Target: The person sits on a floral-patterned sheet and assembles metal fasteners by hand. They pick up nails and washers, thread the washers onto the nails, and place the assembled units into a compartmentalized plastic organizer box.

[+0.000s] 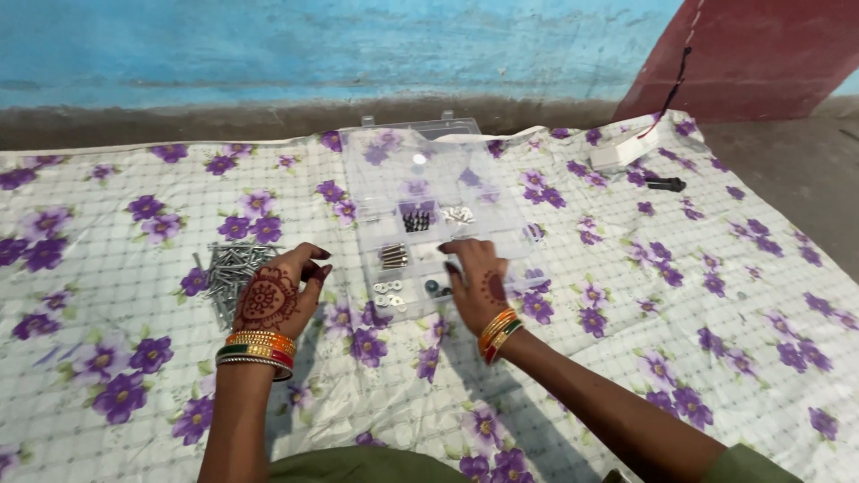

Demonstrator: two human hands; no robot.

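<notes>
The left hand (273, 293) is half curled over the near edge of the pile of screws (231, 271) on the flowered sheet (680, 313); whether it pinches one I cannot tell. The right hand (479, 282) lies flat and released on the clear compartment box (429, 170), steadying it. It seems best to lift one screw at a time and keep the box pressed still.

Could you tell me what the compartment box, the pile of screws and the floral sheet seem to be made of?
The compartment box looks like clear, glossy plastic: the flower print shows through it and it catches a highlight. The pile of screws beside the left hand looks like bare grey metal with a dull shine. The floral sheet seems a thin printed fabric or plastic cloth; its wrinkles leave that open.
</notes>
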